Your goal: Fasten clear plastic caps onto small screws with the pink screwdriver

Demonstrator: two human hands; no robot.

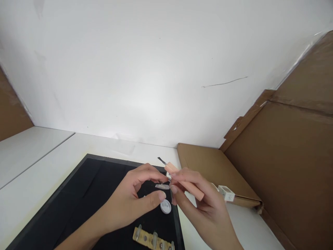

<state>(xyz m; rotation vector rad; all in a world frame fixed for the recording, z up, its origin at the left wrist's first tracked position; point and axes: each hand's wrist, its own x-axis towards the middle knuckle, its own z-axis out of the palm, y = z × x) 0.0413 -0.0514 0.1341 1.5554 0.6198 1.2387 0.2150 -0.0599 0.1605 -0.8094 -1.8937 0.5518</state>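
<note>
My right hand is closed around a peach-coloured pen-like tool with a thin dark slanted tip that points up and left. Facing it, my left hand is open, its thumb apart from the curved fingers; the fingertips come close to the right hand's. Whether they touch is unclear. Between and behind the hands lie a small translucent whitish piece and a round white lid-like disc. Nearer me is a yellowish strip with holes and several translucent pieces standing in it. A white object behind the right fingertips is mostly hidden.
A black mat with a raised rim covers much of the white table. To the right lies a flat cardboard box, with a small white box at its front edge. Cardboard sides and a white wall surround the table.
</note>
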